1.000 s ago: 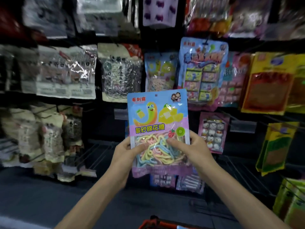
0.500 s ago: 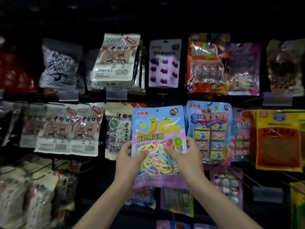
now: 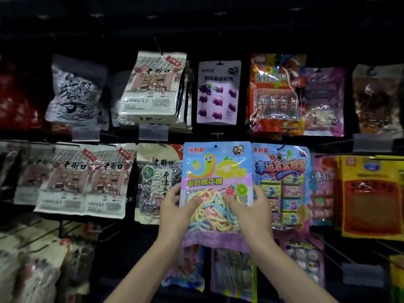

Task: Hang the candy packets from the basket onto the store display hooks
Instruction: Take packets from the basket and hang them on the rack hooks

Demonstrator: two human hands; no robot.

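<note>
I hold a pastel candy packet [image 3: 215, 171] upright in front of the display's middle row; it shows a cartoon worm and rope-like sweets. My left hand [image 3: 175, 212] grips its left edge, thumb on the front. My right hand [image 3: 251, 212] grips the right edge the same way. The round hang hole near its top sits just below a short display hook [image 3: 217, 134] under the purple grape packet [image 3: 218, 92]. The basket is out of view.
Seed bags [image 3: 153, 88] hang to the left, a blue blind-box candy packet [image 3: 282, 184] and yellow packets [image 3: 371, 193] to the right. More packets [image 3: 234, 274] hang below my hands. Bare wire hooks [image 3: 332, 248] jut out at lower right.
The packet has risen with both hands from the lower rows up to the middle row, and my view has tilted upward. Both grips are unchanged.
</note>
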